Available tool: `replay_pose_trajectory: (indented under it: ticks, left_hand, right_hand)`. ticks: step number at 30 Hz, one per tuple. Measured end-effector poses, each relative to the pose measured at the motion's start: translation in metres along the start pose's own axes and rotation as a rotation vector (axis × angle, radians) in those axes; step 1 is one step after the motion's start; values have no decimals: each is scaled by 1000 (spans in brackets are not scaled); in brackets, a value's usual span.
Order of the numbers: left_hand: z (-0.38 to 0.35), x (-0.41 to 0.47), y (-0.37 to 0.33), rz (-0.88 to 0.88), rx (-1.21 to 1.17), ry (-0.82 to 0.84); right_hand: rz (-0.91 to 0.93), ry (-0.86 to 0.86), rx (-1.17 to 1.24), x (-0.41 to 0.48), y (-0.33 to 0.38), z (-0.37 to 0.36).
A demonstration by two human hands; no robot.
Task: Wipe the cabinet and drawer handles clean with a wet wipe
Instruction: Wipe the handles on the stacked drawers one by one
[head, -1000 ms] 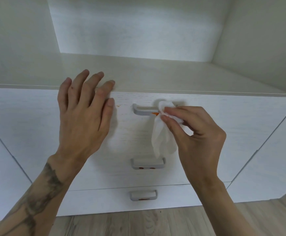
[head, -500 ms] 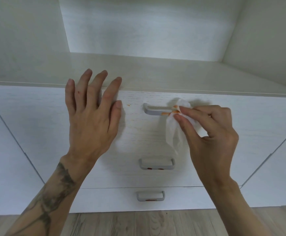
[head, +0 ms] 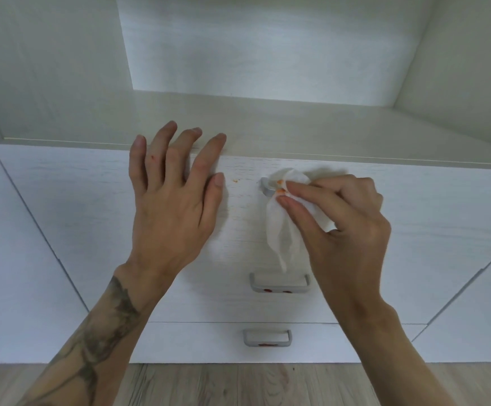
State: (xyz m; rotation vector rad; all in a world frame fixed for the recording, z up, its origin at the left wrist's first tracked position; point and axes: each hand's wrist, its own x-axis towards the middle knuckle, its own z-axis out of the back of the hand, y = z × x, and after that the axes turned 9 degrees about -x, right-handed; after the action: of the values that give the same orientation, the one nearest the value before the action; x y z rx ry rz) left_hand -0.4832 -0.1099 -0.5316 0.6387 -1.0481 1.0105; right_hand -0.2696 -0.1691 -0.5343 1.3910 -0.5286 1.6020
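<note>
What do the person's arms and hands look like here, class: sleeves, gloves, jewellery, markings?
Both arms are bare, with no sleeves showing. The left hand and right hand wear no gloves, rings or watch. The left forearm carries a dark tattoo running from wrist towards elbow. A small red spot marks a left finger. Nails are short and unpainted.

top handle [head: 266, 187]: covered by wipe [head: 285, 224] | lower handles [head: 279, 284]: unobstructed

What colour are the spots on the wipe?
Orange-red, on the white wet wipe where it presses the top handle. The head view shows it.
</note>
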Motion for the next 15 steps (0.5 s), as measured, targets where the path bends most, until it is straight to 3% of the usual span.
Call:
replay_pose_trajectory:
  ticks: [15]
  left_hand:
    - [-2, 0, 0, 9, 10, -14]
  right_hand:
    - [8, -9, -125, 0, -11, 14]
